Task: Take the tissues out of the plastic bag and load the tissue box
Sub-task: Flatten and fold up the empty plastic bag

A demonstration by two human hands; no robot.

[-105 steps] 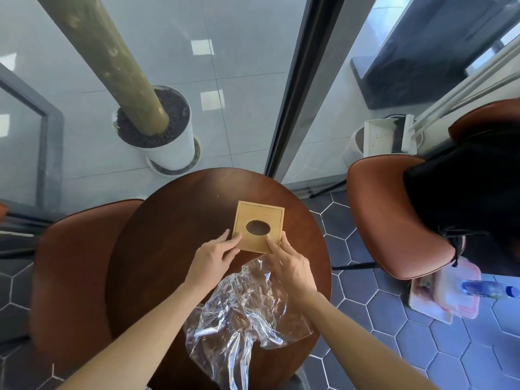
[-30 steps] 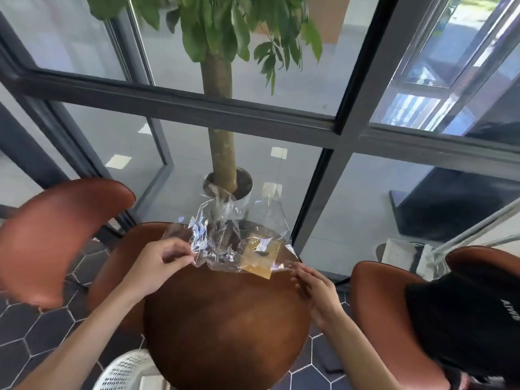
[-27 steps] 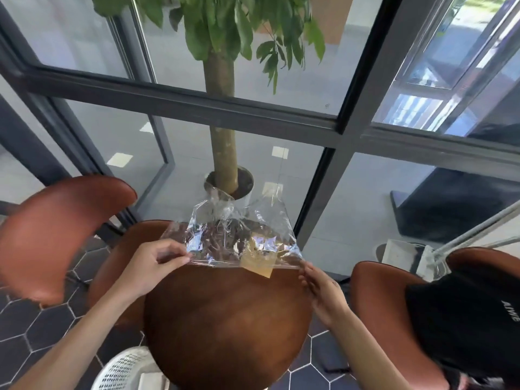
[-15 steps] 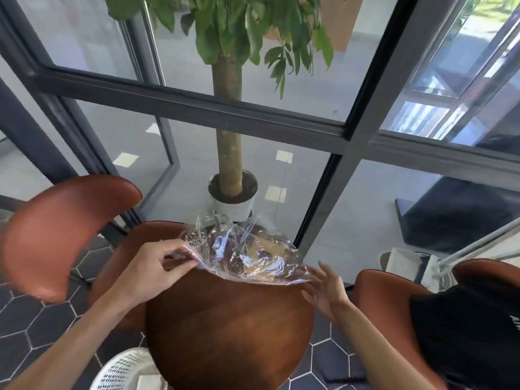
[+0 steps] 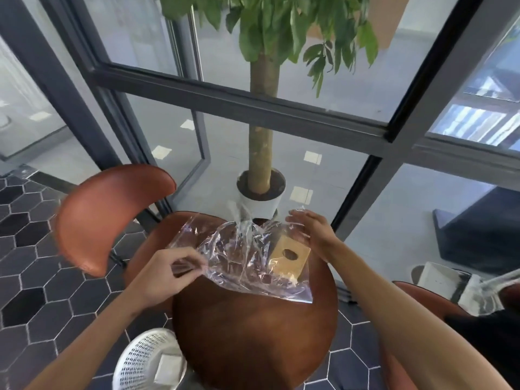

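While the left hand [image 5: 166, 273] pinches the near-left edge of the plastic bag [image 5: 242, 257] between thumb and curled fingers, the right hand [image 5: 312, 232] hangs at the bag's far right corner with its fingers spread and relaxed, holding nothing; whether the fingertips brush the film I cannot tell. Half a second ago that right hand was lower, off the table's right edge and clear of the plastic, so it has swung up and over to the far side. The bag itself has changed too: a second ago it was stretched taut and upright between both hands, and now it sags, draped loosely across the far half of the round wooden table [image 5: 253, 333], anchored only at the left. The tissue box [image 5: 289, 256], tan with an oval slot on top, sits on the table at the bag's right end; the film seems to lie over part of it, though the slot shows plainly. No tissues are visible in the bag. That suggests the loading is done and what remains is tidying the empty bag away. A white basket [image 5: 140, 361] stands on the floor beside the table.
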